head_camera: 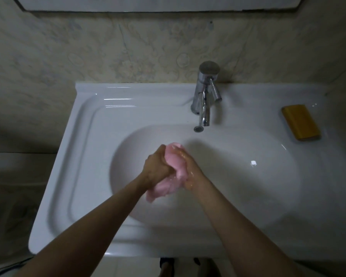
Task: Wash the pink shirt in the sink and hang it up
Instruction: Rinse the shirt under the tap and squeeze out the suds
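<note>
Both hands clamped on bunched pink shirt (173, 168) over sink (84, 156) basin: left hand (156, 168), right hand (189, 170), fingers curled tight. Soap bar (300, 121) on ledge right of tap (205, 96).

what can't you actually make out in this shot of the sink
Head view:
- Crumpled pink shirt: mostly covered by the left hand and right hand, and motion-blurred.
- Chrome tap: too dim to tell whether water runs.
- White ceramic sink: drain not seen, perhaps behind the hands.
</note>
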